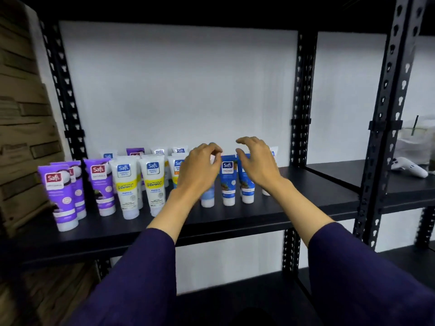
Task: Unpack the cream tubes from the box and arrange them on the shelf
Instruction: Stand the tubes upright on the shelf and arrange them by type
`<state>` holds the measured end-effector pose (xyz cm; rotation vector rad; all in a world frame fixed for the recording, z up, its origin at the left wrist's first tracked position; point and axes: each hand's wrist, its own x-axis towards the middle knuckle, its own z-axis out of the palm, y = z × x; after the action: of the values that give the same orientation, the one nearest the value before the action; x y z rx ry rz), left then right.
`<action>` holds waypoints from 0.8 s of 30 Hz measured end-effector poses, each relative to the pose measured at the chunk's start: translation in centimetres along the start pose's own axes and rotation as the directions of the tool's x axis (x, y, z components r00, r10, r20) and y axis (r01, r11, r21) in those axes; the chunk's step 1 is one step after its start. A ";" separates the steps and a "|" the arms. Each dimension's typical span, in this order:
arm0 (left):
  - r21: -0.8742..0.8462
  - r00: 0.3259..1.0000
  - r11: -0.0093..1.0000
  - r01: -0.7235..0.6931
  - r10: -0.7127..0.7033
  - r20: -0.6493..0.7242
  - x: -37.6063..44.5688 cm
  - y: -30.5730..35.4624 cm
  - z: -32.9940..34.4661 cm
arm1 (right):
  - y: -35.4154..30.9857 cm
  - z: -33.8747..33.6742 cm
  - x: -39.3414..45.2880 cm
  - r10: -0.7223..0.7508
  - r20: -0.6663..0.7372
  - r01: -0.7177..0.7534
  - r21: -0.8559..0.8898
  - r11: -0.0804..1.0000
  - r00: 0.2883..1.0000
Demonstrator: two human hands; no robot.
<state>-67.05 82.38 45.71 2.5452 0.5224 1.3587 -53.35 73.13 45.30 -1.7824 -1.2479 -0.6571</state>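
Several Safi cream tubes stand cap-down on the black shelf (301, 208): purple ones (57, 191) at the left, white and yellow ones (126, 184) beside them, two dark blue ones (227, 180) right of centre, and more in a back row (159, 151). My left hand (200, 168) pinches the top of a light blue tube (207, 197) that stands just left of the dark blue ones; the hand hides most of it. My right hand (256, 161) hovers with spread, relaxed fingers over the right dark blue tube (247, 189) and holds nothing. No box is in view.
Stacked cardboard cartons (23, 114) stand at the left of the rack. Black perforated uprights (302, 102) divide the bays. In the right bay lie a white handheld device (409, 169) and a clear plastic bag (416, 142). The shelf board right of the tubes is bare.
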 end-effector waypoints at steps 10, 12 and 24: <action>0.264 0.954 0.956 0.130 -0.192 0.228 9.4 -9.9 -9.2 | -6.5 6.1 10.6 -0.122 0.367 0.122 0.021 0.992 0.922; 0.294 0.927 0.949 0.117 -0.211 0.309 11.0 -11.9 -9.5 | -6.7 7.8 12.5 -0.150 0.440 0.157 0.021 0.987 0.885; 0.426 0.756 0.904 -0.035 -0.255 0.603 18.5 -20.9 -5.2 | -4.0 16.3 20.8 -0.166 0.774 0.326 -0.055 0.944 0.611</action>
<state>-66.28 109.01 55.47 3.0059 0.8622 0.2503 -50.23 97.92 54.85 -2.1639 -2.0962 -0.1253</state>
